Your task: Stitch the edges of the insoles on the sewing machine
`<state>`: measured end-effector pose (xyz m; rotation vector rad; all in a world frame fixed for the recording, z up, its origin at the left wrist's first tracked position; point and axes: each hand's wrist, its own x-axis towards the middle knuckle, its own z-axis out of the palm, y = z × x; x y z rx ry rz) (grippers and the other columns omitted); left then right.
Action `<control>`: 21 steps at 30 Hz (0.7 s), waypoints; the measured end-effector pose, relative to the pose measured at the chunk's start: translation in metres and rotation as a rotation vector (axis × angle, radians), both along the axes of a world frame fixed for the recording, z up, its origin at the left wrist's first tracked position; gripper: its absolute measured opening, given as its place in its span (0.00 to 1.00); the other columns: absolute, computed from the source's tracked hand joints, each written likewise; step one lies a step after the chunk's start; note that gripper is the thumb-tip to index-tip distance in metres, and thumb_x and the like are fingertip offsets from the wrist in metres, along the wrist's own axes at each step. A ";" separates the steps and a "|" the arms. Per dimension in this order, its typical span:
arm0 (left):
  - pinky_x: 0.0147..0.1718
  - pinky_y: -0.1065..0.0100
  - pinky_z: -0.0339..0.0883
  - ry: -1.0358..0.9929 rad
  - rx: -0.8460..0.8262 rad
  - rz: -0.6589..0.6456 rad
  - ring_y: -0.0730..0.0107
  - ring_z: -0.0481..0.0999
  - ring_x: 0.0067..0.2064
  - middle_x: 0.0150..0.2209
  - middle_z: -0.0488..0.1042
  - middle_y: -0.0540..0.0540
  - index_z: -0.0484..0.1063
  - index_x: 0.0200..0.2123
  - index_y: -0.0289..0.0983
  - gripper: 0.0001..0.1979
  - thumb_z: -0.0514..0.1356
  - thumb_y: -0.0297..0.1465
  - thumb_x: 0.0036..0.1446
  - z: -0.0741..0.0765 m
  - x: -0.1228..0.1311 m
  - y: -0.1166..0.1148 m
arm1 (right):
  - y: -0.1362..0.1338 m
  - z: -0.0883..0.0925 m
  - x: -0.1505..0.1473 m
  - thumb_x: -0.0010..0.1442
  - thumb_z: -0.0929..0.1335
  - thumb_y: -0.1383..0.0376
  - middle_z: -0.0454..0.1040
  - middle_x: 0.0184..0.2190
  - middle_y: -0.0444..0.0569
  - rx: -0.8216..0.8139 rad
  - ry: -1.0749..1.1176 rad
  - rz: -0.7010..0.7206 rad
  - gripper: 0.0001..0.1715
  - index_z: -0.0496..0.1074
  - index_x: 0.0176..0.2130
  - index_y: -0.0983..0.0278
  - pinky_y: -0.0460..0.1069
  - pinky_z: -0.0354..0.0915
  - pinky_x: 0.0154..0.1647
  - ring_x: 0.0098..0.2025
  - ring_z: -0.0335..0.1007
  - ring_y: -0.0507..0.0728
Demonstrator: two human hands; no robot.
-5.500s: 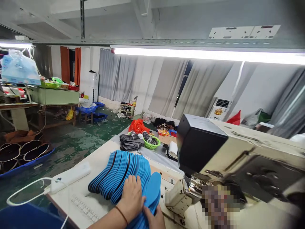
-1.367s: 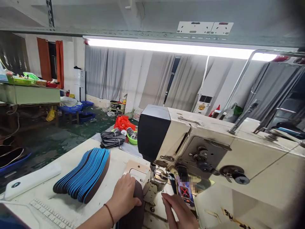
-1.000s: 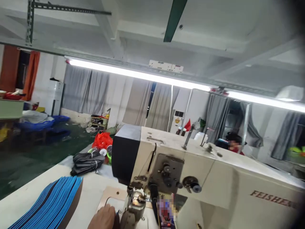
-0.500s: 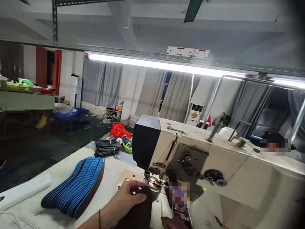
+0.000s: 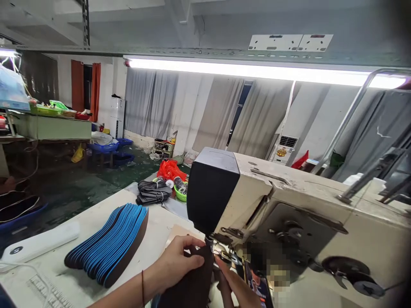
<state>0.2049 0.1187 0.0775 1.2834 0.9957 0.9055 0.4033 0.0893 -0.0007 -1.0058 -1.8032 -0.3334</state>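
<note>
A pale table [image 5: 159, 222] spreads across the lower part of the view, with a big cream sewing machine [image 5: 308, 184], black-fronted, along its right side. A leaning row of blue-and-dark insoles [image 5: 109, 241] stands on the table's left half, inward from the left edge. A long white box [image 5: 45, 241] lies close along that left edge.

One dark insole [image 5: 195, 284] is at the table's near edge, its tip up beside the machine's needle area. The left hand [image 5: 178, 265] pinches it near the tip, thumb on the dark face. The right hand [image 5: 239, 284] has its fingers at the insole's right side, just below the machine's head; whether they grip it I cannot tell.

Toward the far corner lies a tied black bundle [image 5: 154, 191], with a red bag [image 5: 170, 170] behind it and a green basket [image 5: 181, 196] just to its right. A partly hidden phone [image 5: 260, 284] sits beyond the right hand. Ruler marks [image 5: 48, 293] show at the near left corner. A thin bracelet [image 5: 142, 282] circles the left wrist.
</note>
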 end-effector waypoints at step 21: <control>0.37 0.65 0.66 0.042 0.060 -0.001 0.65 0.70 0.37 0.41 0.71 0.44 0.72 0.48 0.34 0.25 0.63 0.37 0.45 -0.003 0.002 0.003 | -0.004 0.007 -0.010 0.63 0.63 0.69 0.80 0.44 0.49 -0.075 0.135 0.041 0.20 0.71 0.53 0.59 0.42 0.71 0.44 0.44 0.78 0.52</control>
